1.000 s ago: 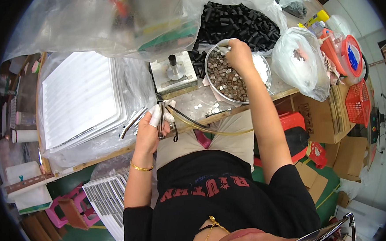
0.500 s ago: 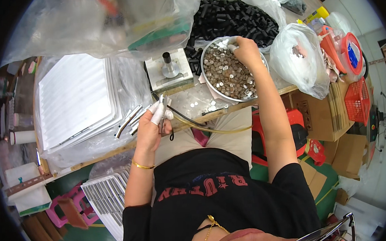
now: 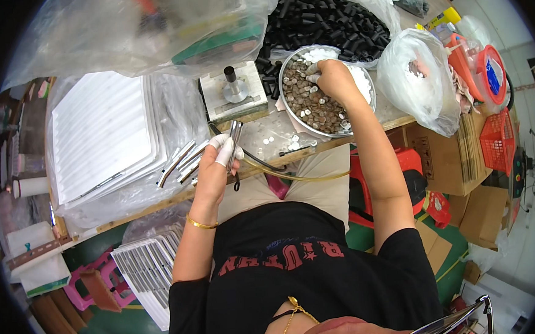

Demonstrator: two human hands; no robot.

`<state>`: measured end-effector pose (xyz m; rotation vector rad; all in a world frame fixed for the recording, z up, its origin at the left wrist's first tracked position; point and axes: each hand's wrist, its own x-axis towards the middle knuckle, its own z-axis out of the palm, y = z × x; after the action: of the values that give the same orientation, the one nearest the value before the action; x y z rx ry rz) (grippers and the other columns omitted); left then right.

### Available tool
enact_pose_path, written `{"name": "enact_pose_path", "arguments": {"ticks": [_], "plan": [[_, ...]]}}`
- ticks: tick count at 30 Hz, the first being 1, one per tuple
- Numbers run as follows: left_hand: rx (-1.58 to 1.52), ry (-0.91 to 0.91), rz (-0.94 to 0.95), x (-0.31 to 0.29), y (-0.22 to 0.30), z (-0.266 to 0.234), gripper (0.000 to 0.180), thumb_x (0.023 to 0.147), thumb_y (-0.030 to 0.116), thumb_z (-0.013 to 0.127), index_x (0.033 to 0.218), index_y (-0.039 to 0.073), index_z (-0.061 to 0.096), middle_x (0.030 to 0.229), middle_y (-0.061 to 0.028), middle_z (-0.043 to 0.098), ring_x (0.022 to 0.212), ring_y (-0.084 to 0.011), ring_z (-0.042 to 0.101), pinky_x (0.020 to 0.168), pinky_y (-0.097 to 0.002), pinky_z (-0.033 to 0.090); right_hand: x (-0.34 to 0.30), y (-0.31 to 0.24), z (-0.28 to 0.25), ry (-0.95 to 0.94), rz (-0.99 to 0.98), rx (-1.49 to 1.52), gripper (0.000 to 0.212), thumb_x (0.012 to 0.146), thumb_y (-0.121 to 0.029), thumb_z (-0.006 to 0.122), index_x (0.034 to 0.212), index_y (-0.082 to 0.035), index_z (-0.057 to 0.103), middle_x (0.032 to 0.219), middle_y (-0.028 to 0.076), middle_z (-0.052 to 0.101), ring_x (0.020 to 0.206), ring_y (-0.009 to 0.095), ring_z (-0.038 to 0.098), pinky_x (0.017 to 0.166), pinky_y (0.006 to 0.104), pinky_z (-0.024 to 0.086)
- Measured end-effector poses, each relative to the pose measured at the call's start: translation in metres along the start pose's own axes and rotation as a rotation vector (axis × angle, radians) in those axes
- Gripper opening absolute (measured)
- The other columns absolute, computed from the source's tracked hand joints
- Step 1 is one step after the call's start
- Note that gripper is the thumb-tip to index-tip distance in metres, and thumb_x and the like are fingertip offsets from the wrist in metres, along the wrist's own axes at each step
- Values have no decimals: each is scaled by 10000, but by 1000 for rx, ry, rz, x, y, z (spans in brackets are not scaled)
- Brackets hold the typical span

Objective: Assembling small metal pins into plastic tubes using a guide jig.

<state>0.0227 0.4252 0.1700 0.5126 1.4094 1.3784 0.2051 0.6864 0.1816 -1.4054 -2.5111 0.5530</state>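
My left hand, with white finger covers, is closed around shiny metal tubes held above the front edge of the bench. My right hand reaches into a round metal tray, fingers bent together at its contents; whatever they pinch is too small to make out. Small brown discs fill most of the tray, and white discs lie along its far and right sides. Left of the tray stands a metal block fixture with an upright black-topped post.
Black plastic tubes are heaped behind the tray. Stacked white trays lie at left, with loose metal tubes beside them. A clear bag sits at right. A yellowish hose crosses the bench's front edge.
My right hand has moved left and slightly nearer within the tray, and more white discs show. My left hand has shifted slightly right, and its metal tubes are tilted more.
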Motion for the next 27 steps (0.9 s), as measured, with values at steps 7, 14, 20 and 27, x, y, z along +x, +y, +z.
{"name": "enact_pose_path", "arguments": {"ticks": [7,14,20,27], "plan": [[179,45,258,2,-2,-2,190,924,125,581,1102,70,547,844,37,570,681,-8,452,587,-166,363,-11,-24,-7,47,-113,145,180,786,-104,682,955,-43,693,849,163,678,741,226,647,700,326,491],[221,16,340,5,-2,1,188,876,84,646,1048,17,611,939,6,629,840,-42,563,699,-187,447,-9,-124,-6,-90,-86,919,280,804,-133,700,1044,7,668,870,89,687,778,121,604,712,263,470],[168,70,306,-4,1,-9,184,877,117,648,1016,-2,629,891,-20,636,807,-62,560,734,-218,457,0,-138,-7,-90,-190,762,259,803,-118,674,1053,-50,683,882,84,704,785,132,622,739,283,473],[98,68,243,-2,3,-12,189,912,160,608,1016,4,634,769,28,591,658,-22,491,574,-179,387,0,-145,-7,-61,-189,590,232,802,-25,651,1033,-8,656,954,65,687,872,143,604,802,286,457]]}}
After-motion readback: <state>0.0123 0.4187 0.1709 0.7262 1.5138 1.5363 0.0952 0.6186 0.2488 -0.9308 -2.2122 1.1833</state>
